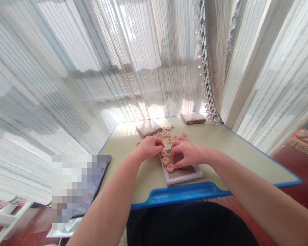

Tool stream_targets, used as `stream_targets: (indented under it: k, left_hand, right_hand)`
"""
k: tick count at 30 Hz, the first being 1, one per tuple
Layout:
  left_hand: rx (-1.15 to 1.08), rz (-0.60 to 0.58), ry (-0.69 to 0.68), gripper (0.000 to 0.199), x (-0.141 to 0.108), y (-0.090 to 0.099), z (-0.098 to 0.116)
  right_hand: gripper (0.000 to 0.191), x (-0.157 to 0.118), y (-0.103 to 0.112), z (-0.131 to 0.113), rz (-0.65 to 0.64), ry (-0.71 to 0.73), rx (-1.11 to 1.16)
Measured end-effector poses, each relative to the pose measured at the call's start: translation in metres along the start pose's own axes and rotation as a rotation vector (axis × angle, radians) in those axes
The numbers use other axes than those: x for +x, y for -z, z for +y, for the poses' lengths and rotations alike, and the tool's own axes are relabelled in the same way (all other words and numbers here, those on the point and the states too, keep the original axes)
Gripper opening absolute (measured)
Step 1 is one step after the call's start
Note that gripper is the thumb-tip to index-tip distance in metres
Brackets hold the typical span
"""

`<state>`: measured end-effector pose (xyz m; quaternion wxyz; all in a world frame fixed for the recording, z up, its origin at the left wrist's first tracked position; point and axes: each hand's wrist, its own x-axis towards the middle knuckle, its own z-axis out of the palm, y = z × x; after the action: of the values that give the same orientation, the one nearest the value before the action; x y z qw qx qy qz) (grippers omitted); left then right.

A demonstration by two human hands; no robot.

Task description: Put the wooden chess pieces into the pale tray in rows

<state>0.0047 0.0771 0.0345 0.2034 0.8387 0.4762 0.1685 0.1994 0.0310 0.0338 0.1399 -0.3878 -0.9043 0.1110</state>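
Observation:
Along the left side of a shallow box tray [184, 180] stand three round xiangqi pieces with red characters: a top piece [163, 153], a middle piece [165, 161] and a lower piece [170, 167]. My left hand [151, 147] is at the tray's upper left corner, fingers curled together close to the top piece; what they hold, if anything, is hidden. Over the tray, my right hand [188, 152] has its fingers bent and apart, one digit touching the lower piece's right edge. Beyond my hands, several loose xiangqi pieces [168, 135] lie scattered on the table.
A flat patterned box [148, 128] lies behind my left hand, beside the loose pieces. Another box [193, 118] is at the table's far edge. The pale table [236, 160] has a blue rim with a trough [182, 194] at the front. A partly pixelated screen [92, 191] stands at left.

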Motion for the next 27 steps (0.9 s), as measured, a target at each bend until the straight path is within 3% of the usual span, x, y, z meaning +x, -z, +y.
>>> stream_targets:
  k: [19, 22, 27]
  left_hand:
    - [-0.004, 0.024, 0.023, 0.024, 0.000, -0.002, 0.000]
    - [-0.008, 0.023, 0.019, 0.024, 0.000, -0.002, -0.001]
    - [-0.015, 0.005, -0.011, 0.025, 0.001, -0.003, -0.004]
  right_hand:
    - [0.026, 0.001, -0.008, 0.001, 0.052, 0.018, 0.001]
    - [0.017, 0.002, -0.007, 0.000, 0.105, 0.031, 0.014]
    - [0.022, 0.003, -0.005, -0.007, 0.226, 0.086, 0.082]
